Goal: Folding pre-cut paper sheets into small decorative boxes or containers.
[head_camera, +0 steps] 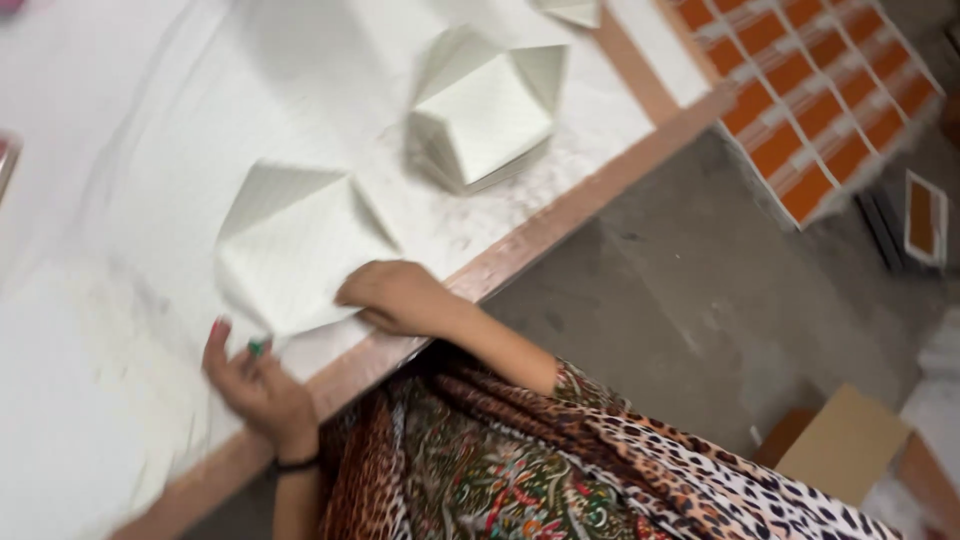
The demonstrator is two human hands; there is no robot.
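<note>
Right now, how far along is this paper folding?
Done: a stack of folded white pieces lies further up the table. In hand: the right hand presses one paper sheet, the left hand at its edge. How much paper is left doesn't show.

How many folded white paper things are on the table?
3. One lies near the table edge under the hands, one stack sits in the middle, and one is cut off by the picture's top edge. More may lie out of view.
</note>
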